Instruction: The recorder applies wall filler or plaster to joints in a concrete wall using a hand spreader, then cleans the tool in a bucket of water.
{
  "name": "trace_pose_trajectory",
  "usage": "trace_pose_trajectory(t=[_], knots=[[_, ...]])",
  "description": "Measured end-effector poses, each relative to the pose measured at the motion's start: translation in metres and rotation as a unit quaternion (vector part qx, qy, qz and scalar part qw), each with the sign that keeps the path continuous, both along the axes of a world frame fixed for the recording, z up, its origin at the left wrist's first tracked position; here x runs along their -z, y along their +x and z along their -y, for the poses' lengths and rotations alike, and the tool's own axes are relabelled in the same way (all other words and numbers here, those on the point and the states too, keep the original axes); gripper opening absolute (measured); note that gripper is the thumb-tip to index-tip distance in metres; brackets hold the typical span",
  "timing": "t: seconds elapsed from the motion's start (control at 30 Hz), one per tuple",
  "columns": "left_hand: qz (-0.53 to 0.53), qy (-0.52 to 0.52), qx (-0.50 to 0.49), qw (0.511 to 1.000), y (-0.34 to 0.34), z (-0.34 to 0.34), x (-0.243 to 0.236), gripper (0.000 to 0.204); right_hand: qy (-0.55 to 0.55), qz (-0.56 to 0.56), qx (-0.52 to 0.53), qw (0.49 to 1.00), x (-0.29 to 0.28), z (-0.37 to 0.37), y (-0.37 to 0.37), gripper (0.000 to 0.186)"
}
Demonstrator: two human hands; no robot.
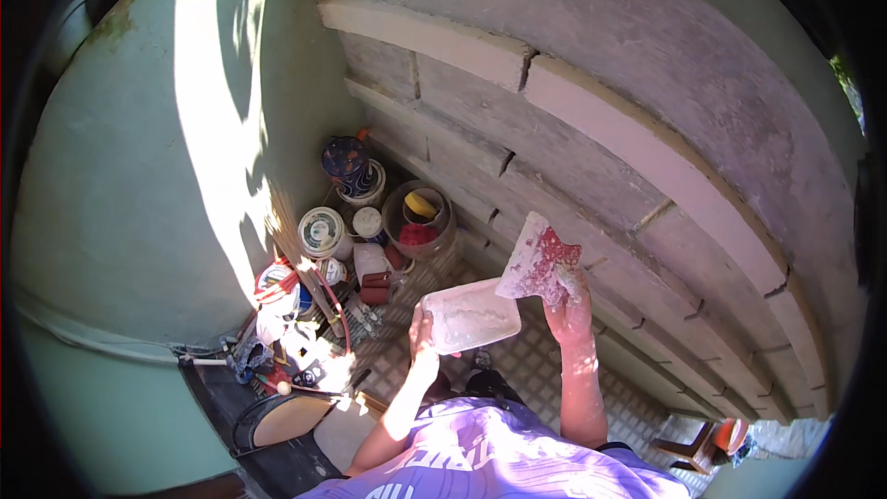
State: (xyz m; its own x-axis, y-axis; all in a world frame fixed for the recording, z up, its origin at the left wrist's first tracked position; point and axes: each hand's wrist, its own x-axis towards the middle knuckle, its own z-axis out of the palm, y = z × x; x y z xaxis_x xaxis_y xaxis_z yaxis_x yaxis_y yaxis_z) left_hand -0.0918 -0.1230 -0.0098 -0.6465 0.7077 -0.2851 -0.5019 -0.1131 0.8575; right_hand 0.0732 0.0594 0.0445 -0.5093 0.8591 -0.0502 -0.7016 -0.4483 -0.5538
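Note:
My left hand (422, 340) grips the left end of a pale rectangular plastic tub (490, 340), tilted so that its inside shows. White paste smears the bottom of the tub. Just right of it, my right hand (571, 307) is raised and closed on a red scraper-like piece (545, 257) thickly caked in white paste. Its exact kind is hard to tell under the coating. A lower corner of this piece comes close to the tub's right rim; whether they touch I cannot tell. White paste also coats my right fingers and wrist.
A wall with raised ledges (647, 143) curves along the right. In the corner stand lidded buckets (322, 232), a clear tub (444, 245) with yellow and red things, and a straw broom (294, 236). A black chair (217, 407) is at lower left, a wooden stool (688, 448) at lower right.

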Motion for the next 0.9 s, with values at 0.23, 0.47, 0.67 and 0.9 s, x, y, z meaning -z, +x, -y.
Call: trace_pose_trajectory(t=[0.23, 0.47, 0.67, 0.9], knots=[[-0.001, 0.033, -0.046, 0.998, -0.063, 0.041, 0.033, 0.051, 0.396, 0.411, 0.09, 0.816, -0.025, -0.023, -0.103, 0.031], [-0.014, 0.052, -0.074, 0.996, -0.153, 0.088, 0.034, 0.041, 0.675, 0.626, 0.088, 0.38, -0.066, -0.087, -0.31, 0.059], [-0.007, 0.043, -0.158, 0.986, -0.225, 0.115, 0.047, 0.039, 0.75, 0.545, 0.352, 0.13, -0.104, -0.161, -0.475, 0.052], [0.049, -0.009, -0.195, 0.98, -0.288, 0.142, 0.08, 0.046, 0.7, 0.659, 0.275, -0.009, -0.056, -0.178, -0.538, 0.042]])
